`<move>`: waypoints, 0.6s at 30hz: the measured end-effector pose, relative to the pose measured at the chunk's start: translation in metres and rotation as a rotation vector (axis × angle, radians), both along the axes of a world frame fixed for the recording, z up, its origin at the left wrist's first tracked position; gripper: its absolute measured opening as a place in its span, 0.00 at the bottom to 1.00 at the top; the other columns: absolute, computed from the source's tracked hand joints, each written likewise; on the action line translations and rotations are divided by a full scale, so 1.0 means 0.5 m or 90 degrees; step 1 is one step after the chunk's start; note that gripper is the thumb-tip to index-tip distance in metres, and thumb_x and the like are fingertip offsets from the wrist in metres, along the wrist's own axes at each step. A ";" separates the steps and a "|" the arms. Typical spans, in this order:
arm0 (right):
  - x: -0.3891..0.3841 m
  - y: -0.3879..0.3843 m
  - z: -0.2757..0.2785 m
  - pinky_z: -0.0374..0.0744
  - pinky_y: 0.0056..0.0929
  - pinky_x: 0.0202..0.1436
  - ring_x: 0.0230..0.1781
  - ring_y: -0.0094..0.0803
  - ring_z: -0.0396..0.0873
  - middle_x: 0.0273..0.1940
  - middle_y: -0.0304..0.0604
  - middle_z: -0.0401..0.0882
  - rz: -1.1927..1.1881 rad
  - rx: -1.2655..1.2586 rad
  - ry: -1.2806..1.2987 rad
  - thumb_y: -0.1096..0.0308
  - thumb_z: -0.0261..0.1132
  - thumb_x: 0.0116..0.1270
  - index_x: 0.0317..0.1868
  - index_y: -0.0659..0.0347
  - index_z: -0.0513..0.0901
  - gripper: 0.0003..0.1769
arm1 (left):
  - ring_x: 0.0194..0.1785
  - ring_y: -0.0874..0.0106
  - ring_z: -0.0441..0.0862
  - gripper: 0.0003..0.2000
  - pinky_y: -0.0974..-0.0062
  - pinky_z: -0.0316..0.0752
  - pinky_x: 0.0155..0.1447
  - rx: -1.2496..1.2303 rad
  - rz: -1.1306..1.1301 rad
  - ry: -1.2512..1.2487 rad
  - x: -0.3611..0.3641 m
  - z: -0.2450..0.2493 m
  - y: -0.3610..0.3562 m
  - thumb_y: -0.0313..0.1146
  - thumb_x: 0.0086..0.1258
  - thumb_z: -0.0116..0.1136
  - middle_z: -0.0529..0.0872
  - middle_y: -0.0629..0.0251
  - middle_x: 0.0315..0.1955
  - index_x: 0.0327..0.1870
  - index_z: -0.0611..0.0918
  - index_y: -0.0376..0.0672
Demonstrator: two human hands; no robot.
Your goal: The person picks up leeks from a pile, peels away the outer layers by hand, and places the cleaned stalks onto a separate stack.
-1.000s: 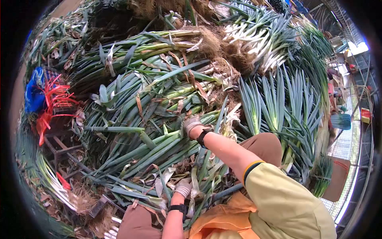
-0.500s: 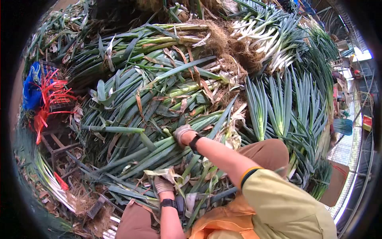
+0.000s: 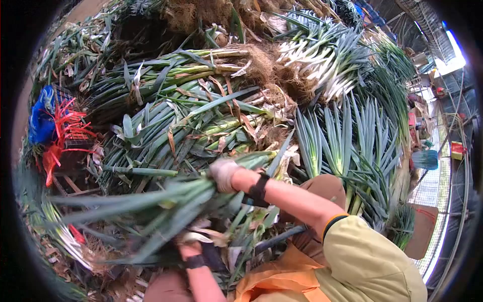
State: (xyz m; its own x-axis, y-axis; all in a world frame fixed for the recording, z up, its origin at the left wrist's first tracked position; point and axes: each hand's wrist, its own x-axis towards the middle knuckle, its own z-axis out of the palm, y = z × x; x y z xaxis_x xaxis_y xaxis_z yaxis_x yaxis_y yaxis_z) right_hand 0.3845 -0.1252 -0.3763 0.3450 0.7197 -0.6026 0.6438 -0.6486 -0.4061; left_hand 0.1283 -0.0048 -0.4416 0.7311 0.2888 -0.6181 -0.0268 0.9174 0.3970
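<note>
My gloved right hand (image 3: 224, 174) is closed around a bunch of long green onions (image 3: 188, 194). Their leaves stretch out to the left, smeared by motion, above the heap. Lower down, my left hand (image 3: 190, 239) is at the underside of the same leaves, beside a pale dry leaf (image 3: 198, 236); its fingers are blurred and partly hidden. Beyond my right hand lies a large pile of untrimmed green onions (image 3: 166, 121), with brown withered leaves among them and their roots pointing right.
Cleaner green onions with white stems (image 3: 317, 60) lie at the back right, and more bunches (image 3: 337, 136) spread beside my right knee. On the left are a crate (image 3: 65, 105), red ties (image 3: 65, 123) and a blue bag (image 3: 41, 118). A cardboard piece (image 3: 421, 231) stands at right.
My right hand has lifted the green onions off the heap, and their leaves have swung to the left and toward me. My left hand has shifted slightly left and down.
</note>
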 end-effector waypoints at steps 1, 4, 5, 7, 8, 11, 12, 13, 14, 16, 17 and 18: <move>0.025 0.026 0.038 0.76 0.34 0.42 0.38 0.42 0.78 0.34 0.45 0.80 0.026 0.027 -0.007 0.63 0.66 0.37 0.37 0.51 0.80 0.20 | 0.47 0.62 0.75 0.22 0.62 0.69 0.53 0.219 -0.157 0.072 0.028 0.065 0.044 0.46 0.63 0.45 0.78 0.56 0.42 0.51 0.71 0.37; 0.079 0.097 0.166 0.76 0.33 0.43 0.40 0.42 0.77 0.38 0.47 0.79 -0.049 0.231 0.023 0.60 0.67 0.37 0.43 0.52 0.78 0.27 | 0.52 0.65 0.71 0.33 0.69 0.69 0.53 0.349 -0.313 -0.118 0.026 0.023 0.285 0.39 0.47 0.62 0.73 0.55 0.49 0.55 0.65 0.36; 0.099 0.121 0.190 0.75 0.32 0.44 0.41 0.42 0.77 0.40 0.49 0.79 -0.078 0.290 0.079 0.60 0.68 0.37 0.47 0.53 0.77 0.29 | 0.49 0.61 0.72 0.31 0.67 0.70 0.52 0.662 -0.425 -0.110 0.080 0.101 0.331 0.38 0.52 0.58 0.74 0.54 0.48 0.58 0.62 0.37; 0.119 0.132 0.222 0.74 0.30 0.47 0.43 0.40 0.76 0.44 0.52 0.76 -0.101 0.645 0.187 0.60 0.69 0.40 0.51 0.57 0.73 0.33 | 0.48 0.61 0.73 0.27 0.67 0.70 0.51 0.646 -0.312 -0.003 0.149 0.178 0.333 0.38 0.54 0.56 0.75 0.54 0.46 0.55 0.65 0.36; 0.127 0.123 0.205 0.73 0.30 0.48 0.43 0.39 0.75 0.45 0.53 0.76 -0.193 0.691 0.030 0.62 0.68 0.42 0.52 0.58 0.72 0.33 | 0.46 0.62 0.74 0.23 0.68 0.70 0.51 0.613 -0.197 0.084 0.183 0.209 0.319 0.37 0.56 0.54 0.76 0.53 0.44 0.52 0.68 0.35; 0.133 0.018 0.081 0.72 0.29 0.49 0.43 0.40 0.75 0.44 0.53 0.76 -0.547 0.532 -0.030 0.64 0.63 0.50 0.53 0.58 0.71 0.27 | 0.42 0.63 0.77 0.14 0.69 0.69 0.50 0.465 0.141 0.298 0.267 0.248 0.240 0.34 0.62 0.48 0.79 0.53 0.39 0.43 0.76 0.32; 0.112 -0.031 -0.033 0.73 0.32 0.47 0.41 0.40 0.75 0.41 0.54 0.76 -0.519 0.470 -0.213 0.67 0.58 0.54 0.51 0.58 0.73 0.21 | 0.40 0.65 0.76 0.13 0.71 0.70 0.49 0.461 0.160 0.292 0.254 0.207 0.206 0.34 0.62 0.50 0.79 0.55 0.37 0.42 0.76 0.34; 0.077 -0.073 -0.076 0.73 0.34 0.46 0.39 0.43 0.76 0.38 0.55 0.77 -0.467 0.109 -0.156 0.69 0.58 0.54 0.49 0.58 0.74 0.19 | 0.39 0.67 0.75 0.12 0.73 0.70 0.48 0.453 0.180 0.292 0.225 0.141 0.164 0.34 0.61 0.52 0.78 0.56 0.34 0.42 0.76 0.36; 0.017 -0.108 -0.131 0.73 0.37 0.47 0.44 0.45 0.74 0.43 0.53 0.74 -0.481 0.009 -0.025 0.68 0.59 0.53 0.48 0.57 0.73 0.19 | 0.40 0.65 0.75 0.13 0.72 0.69 0.50 0.712 0.015 0.325 0.198 0.096 0.115 0.33 0.60 0.52 0.79 0.55 0.35 0.43 0.76 0.36; -0.131 -0.172 -0.232 0.73 0.40 0.49 0.50 0.49 0.69 0.52 0.49 0.68 -0.383 0.188 -0.221 0.65 0.61 0.51 0.51 0.54 0.70 0.24 | 0.42 0.61 0.75 0.13 0.67 0.69 0.50 1.116 -0.265 0.363 0.151 -0.022 0.012 0.33 0.59 0.52 0.79 0.54 0.37 0.42 0.76 0.36; -0.169 -0.164 -0.227 0.72 0.40 0.50 0.52 0.49 0.68 0.54 0.47 0.66 -0.405 0.175 -0.210 0.66 0.61 0.50 0.52 0.53 0.69 0.26 | 0.43 0.59 0.76 0.12 0.65 0.69 0.49 1.265 -0.371 0.381 0.136 -0.071 -0.038 0.34 0.59 0.51 0.79 0.53 0.38 0.40 0.77 0.36; -0.200 -0.158 -0.215 0.72 0.40 0.50 0.52 0.50 0.68 0.54 0.47 0.66 -0.371 0.067 -0.153 0.66 0.61 0.49 0.53 0.53 0.69 0.26 | 0.47 0.57 0.74 0.15 0.62 0.68 0.51 1.236 -0.528 0.461 0.134 -0.056 -0.087 0.37 0.60 0.49 0.78 0.53 0.42 0.43 0.77 0.38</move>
State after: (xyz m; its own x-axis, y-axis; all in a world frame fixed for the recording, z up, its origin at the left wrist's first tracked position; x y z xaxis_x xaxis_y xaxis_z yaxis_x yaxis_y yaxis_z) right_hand 0.2844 -0.2041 -0.4840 0.8144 0.4246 -0.3955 0.2789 -0.8841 -0.3750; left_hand 0.1953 -0.0481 -0.4694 0.8243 0.5351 -0.1852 0.5655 -0.7616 0.3164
